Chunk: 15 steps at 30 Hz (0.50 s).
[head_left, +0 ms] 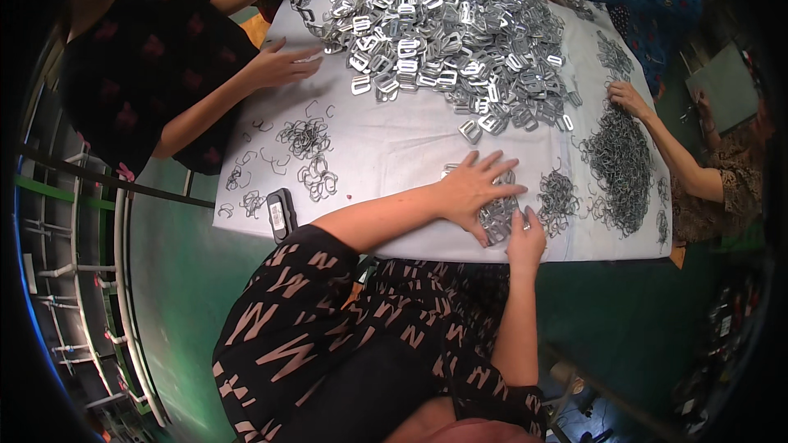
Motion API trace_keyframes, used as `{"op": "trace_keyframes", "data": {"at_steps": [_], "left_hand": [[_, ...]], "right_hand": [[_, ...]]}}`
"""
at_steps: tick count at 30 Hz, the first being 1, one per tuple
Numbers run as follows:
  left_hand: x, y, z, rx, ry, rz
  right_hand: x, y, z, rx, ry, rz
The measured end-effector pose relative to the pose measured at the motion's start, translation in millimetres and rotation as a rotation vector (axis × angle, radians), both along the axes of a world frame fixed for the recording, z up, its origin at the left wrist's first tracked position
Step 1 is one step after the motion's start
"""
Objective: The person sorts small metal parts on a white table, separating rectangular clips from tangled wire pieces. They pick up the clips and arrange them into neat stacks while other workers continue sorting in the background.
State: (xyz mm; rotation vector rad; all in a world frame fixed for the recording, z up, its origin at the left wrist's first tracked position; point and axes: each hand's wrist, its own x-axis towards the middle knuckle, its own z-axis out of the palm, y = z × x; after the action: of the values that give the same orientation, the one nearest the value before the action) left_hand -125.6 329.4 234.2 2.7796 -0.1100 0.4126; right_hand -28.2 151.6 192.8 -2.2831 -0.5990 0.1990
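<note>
My left hand point(484, 190) lies with its fingers spread over a small batch of flat silver metal buckles point(499, 217) near the table's front edge. It presses on them and partly hides them. Just right of that batch, my right hand point(526, 239) has its thumb and fingers bent close together at the buckles' edge. A small shiny bit shows between these fingers, too small to name. A little pile of thin bent wire hooks point(558, 201) lies right beside my right hand.
A big heap of silver buckles point(443, 33) covers the white table's point(394, 148) far middle. Wire hooks point(620, 168) are piled at right, more point(305, 138) at left. A black handheld device point(281, 215) lies at the front left edge. Co-workers' hands point(283, 66) work around the table.
</note>
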Motion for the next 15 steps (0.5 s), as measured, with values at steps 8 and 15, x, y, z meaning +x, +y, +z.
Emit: {"op": "trace_keyframes", "data": {"at_steps": [8,15], "left_hand": [[-2,-2,-24,-0.023,-0.06,-0.019],[-67,15,-19,-0.063,-0.047,0.292]], "right_hand": [[-24,39,17,0.068,-0.122,0.03],[-56,91,7,0.186,-0.204,0.241]]}}
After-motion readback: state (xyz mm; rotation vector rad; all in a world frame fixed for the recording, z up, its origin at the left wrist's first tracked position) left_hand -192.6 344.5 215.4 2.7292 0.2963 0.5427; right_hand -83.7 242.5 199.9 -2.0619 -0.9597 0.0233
